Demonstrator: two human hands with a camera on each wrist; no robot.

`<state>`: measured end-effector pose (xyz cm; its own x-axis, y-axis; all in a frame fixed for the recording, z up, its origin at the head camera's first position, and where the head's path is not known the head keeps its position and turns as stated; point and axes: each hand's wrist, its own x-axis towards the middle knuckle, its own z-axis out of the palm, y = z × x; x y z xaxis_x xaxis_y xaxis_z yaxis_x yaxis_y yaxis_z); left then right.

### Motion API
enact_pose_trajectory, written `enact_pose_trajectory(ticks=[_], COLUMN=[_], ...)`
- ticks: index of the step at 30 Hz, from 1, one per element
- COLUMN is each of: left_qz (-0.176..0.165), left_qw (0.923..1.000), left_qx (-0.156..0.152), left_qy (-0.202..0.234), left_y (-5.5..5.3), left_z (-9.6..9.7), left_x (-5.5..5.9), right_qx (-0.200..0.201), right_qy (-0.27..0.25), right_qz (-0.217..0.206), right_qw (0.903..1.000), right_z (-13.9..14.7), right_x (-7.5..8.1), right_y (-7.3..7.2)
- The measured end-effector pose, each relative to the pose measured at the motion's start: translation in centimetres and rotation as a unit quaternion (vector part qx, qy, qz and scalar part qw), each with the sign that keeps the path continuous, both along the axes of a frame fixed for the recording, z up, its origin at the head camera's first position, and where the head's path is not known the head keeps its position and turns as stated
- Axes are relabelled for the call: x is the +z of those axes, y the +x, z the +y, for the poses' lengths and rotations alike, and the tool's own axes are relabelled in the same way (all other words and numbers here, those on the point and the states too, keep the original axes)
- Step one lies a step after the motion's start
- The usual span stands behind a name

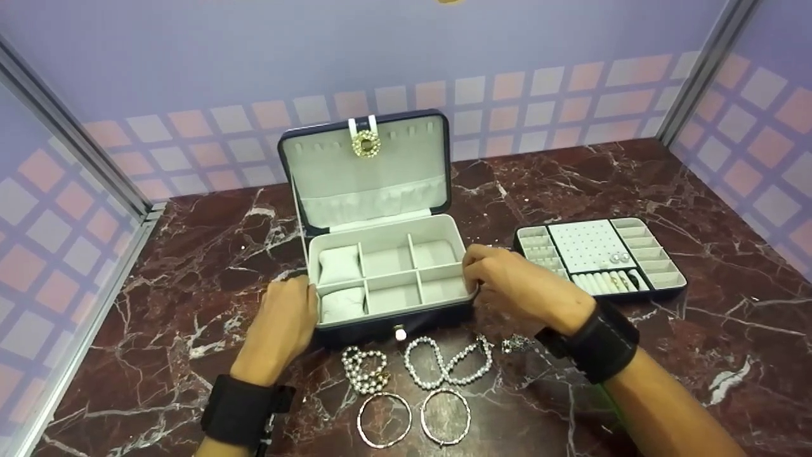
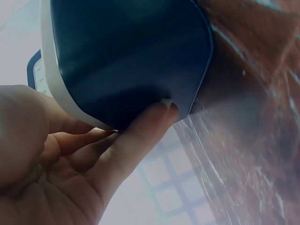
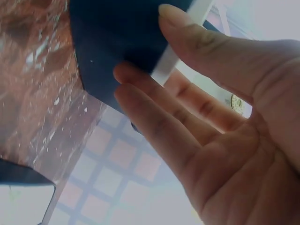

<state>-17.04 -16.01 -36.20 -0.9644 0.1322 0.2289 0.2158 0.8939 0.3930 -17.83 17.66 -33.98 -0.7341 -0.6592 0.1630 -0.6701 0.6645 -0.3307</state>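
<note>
A dark navy jewelry box [image 1: 438, 314] with pale lining stands with its lid [image 1: 374, 184] raised. Two white cushions [image 1: 339, 264] fill its left compartments; the other compartments look bare. My left hand [image 1: 282, 324] grips the box's left side, and in the left wrist view its thumb [image 2: 157, 119] presses the navy wall. On the opposite side, my right hand [image 1: 520, 285] holds the right wall near its front corner. The right wrist view shows that thumb [image 3: 180, 23] on the outer face, with fingers [image 3: 150, 112] around the pale rim.
To the right lies a compartment tray [image 1: 666, 294] with pearl earrings [image 1: 620, 258] and several rings. Before the box are a coiled pearl strand [image 1: 368, 386], a pearl necklace [image 1: 429, 384], two bangles [image 1: 360, 424] and a small sparkly piece [image 1: 517, 344]. Patterned panels stand behind and at both sides.
</note>
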Motion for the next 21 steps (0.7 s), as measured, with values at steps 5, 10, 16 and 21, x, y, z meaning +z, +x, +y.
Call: enact_pose_trajectory(ticks=[5,10,16,21], left_qz=[-0.011,-0.014,-0.01,0.025], left_qw=[0.9998,0.9996,0.9989,0.9986], left_qx=[-0.009,-0.016,-0.035,-0.038], left_qy=[0.011,0.017,0.031,0.027], left_y=[0.0,-0.1,-0.1,-0.1], left_z=[1.0,1.9,2.8,3.5], left_x=[-0.2,-0.5,-1.0,-1.3], right_qx=[-0.018,-0.026,-0.028,-0.037], right_qy=[0.01,0.026,0.037,0.043], right_qz=[-0.026,-0.039,-0.046,-0.049], right_qw=[0.9995,0.9986,0.9979,0.9972], right_z=[1.0,1.8,2.8,3.4], right_x=[0.5,0.9,1.2,1.4], right_y=[-0.1,-0.3,-0.5,-0.7])
